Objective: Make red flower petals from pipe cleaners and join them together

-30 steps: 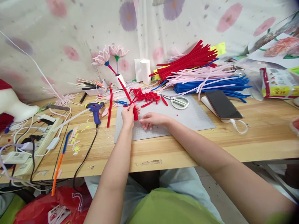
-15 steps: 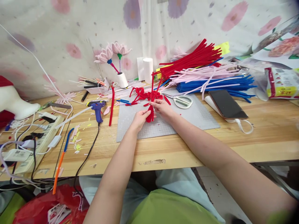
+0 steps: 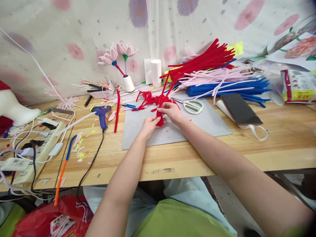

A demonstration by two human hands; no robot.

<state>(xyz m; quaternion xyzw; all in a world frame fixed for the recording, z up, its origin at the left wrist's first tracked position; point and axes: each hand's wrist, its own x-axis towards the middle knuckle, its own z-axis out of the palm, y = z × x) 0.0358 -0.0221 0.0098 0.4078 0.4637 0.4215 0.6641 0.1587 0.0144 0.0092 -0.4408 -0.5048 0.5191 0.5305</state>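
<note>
Both hands meet over the grey cutting mat (image 3: 207, 121), fingers pinched on red pipe cleaners (image 3: 160, 121) bent into a narrow bunch. My left hand (image 3: 149, 125) grips the bunch's lower left side. From the right, my right hand (image 3: 171, 112) pinches it higher up, and loose red ends stick up above the fingers. Just behind lie curled red pipe-cleaner pieces (image 3: 147, 97). Green-handled scissors (image 3: 193, 106) rest on the mat to the right of my right hand. The fingertips partly hide the bunch.
A blue glue gun (image 3: 102, 119) with a black cord and a red pipe-cleaner strip (image 3: 117, 113) lie left of the mat. Red, pink and blue bundles (image 3: 227, 88) are piled behind right, near a phone (image 3: 240, 109). Pink flowers (image 3: 125, 49) stand at the back. A power strip (image 3: 40, 154) lies far left.
The upright red ends above my hands now lean right and spread apart. The lower part of the bunch looks narrower between my fingers. Both hands have stayed nearly in place.
</note>
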